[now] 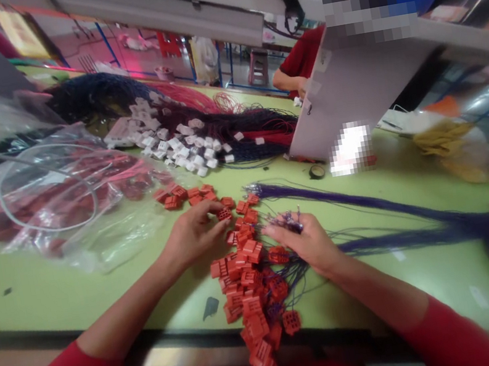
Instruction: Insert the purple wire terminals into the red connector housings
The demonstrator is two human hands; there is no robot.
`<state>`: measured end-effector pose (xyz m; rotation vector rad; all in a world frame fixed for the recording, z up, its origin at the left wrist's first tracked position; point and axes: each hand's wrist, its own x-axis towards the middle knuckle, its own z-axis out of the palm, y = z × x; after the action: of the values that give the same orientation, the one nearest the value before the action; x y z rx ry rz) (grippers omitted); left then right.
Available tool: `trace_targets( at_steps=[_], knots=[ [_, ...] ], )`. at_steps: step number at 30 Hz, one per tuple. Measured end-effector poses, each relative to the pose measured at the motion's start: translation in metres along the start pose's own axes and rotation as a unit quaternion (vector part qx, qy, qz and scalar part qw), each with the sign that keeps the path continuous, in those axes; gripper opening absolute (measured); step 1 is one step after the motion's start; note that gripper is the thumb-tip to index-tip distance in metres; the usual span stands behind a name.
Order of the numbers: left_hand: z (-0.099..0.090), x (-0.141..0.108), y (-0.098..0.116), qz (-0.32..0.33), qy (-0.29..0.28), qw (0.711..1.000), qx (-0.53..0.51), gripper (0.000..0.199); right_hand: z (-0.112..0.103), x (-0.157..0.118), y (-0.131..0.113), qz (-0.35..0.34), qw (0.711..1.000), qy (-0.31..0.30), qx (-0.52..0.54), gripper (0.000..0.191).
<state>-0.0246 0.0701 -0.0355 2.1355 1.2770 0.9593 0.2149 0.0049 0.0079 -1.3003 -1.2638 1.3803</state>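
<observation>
My left hand (pixel 199 231) pinches one red plastic connector housing (pixel 224 214), its face with small square openings turned outward. To the right, my right hand (pixel 308 241) is closed around a bunch of thin dark wires with metal terminals (pixel 289 220) at their ends. Between and below the hands lies a heap of red connector housings (pixel 246 279), some with dark wires attached, reaching over the table's front edge. Loose red housings (pixel 188 195) lie just beyond my left hand. A bundle of purple wires (pixel 345 197) stretches to the right behind my right hand.
White connectors (pixel 187 149) on dark wires are piled at the back. Clear plastic bags (pixel 53 190) with reddish contents lie left. A grey panel (pixel 350 84) stands at the back right, beside a black tape roll (pixel 316 171). A co-worker's red sleeve (pixel 305 57) shows behind it.
</observation>
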Motion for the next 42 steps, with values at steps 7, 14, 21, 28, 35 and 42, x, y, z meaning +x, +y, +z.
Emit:
trace_targets(
  at_steps=[7,14,21,28,35,42],
  knots=[
    [-0.015,-0.026,0.042,-0.007,-0.004,0.990,-0.143,0.023,0.000,-0.005,-0.007,-0.015,0.999,-0.029,-0.021,0.035],
    [-0.016,-0.035,0.052,0.049,-0.027,0.986,-0.159,0.025,0.001,-0.011,-0.017,-0.061,0.995,-0.035,-0.069,0.022],
    [-0.018,-0.035,0.053,0.063,-0.018,0.989,-0.129,0.028,-0.006,-0.013,-0.008,-0.119,0.982,-0.058,-0.137,0.012],
    [-0.022,-0.034,0.058,0.076,-0.041,0.991,-0.099,0.034,-0.007,-0.015,-0.015,-0.172,0.959,-0.069,-0.216,0.015],
    [-0.025,-0.032,0.065,0.087,-0.069,0.989,-0.098,0.036,-0.004,-0.013,-0.010,-0.166,0.967,-0.063,-0.184,0.019],
    [-0.023,-0.032,0.075,0.103,-0.093,0.984,-0.115,0.037,-0.002,-0.016,-0.002,-0.222,0.960,-0.050,-0.163,0.010]
  ],
)
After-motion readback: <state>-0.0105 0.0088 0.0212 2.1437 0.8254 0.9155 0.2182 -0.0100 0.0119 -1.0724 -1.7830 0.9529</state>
